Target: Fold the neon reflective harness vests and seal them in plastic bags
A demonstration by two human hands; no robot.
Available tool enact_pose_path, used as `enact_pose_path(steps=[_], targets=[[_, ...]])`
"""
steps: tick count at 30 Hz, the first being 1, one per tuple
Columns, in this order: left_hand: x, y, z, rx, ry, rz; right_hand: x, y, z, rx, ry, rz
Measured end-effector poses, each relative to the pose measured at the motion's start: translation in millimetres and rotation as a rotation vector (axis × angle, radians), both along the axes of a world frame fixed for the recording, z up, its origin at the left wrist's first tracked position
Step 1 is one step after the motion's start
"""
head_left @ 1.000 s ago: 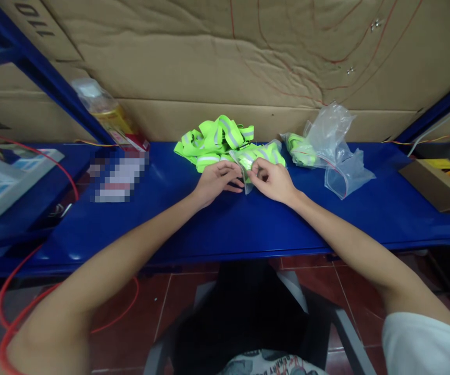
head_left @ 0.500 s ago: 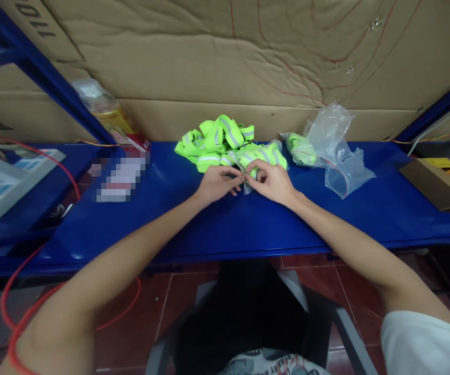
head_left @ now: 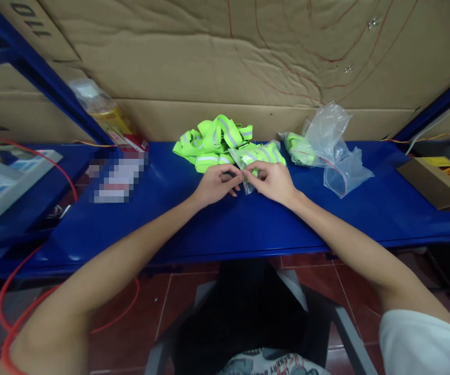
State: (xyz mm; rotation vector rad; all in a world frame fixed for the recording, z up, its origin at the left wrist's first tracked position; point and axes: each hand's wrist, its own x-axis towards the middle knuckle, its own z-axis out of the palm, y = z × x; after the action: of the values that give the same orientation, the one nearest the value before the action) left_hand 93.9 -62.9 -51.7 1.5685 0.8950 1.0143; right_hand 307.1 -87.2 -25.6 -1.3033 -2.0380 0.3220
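Observation:
Both hands meet at the mouth of a clear plastic bag [head_left: 249,186] that has a folded neon-yellow reflective strap [head_left: 266,151] inside. My left hand [head_left: 217,185] pinches the bag's edge between thumb and forefinger, its other fingers loosely curled. My right hand [head_left: 272,181] pinches the same edge from the right, fingertips almost touching the left ones. The bag lies on the blue table [head_left: 225,229]. Just behind my left hand sits a loose heap of neon-yellow straps [head_left: 209,140] with grey reflective stripes.
Right of the hands lie another bagged strap [head_left: 300,148] and crumpled clear bags [head_left: 332,133]. A cardboard box [head_left: 439,182] stands at the right. To the left are a bottle [head_left: 102,107] and a red box [head_left: 137,146]. A cardboard sheet [head_left: 189,62] backs the table.
My right hand's fingers have shifted slightly and lie flatter along the bag's edge. My left hand stays nearly in place. The whole view has shifted slightly.

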Motion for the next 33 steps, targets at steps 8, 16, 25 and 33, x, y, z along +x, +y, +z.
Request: enact_pose_path(steps=[8, 16, 25, 33], targets=[[2, -2, -1.5, 0.052, -0.015, -0.051, 0, -2, -0.2, -0.133, 0.183, 0.129], [5, -5, 0.0, 0.031, -0.032, -0.061, -2, 0, -4.6, -0.155, 0.372, 0.143], [4, -9, 6.3, 0.3, 0.281, 0.113, -7, -3, -11.3, -0.018, 0.184, 0.126], [1, -9, 16.5, 0.348, 0.277, 0.016, -7, -2, -9.1, 0.068, 0.221, 0.119]])
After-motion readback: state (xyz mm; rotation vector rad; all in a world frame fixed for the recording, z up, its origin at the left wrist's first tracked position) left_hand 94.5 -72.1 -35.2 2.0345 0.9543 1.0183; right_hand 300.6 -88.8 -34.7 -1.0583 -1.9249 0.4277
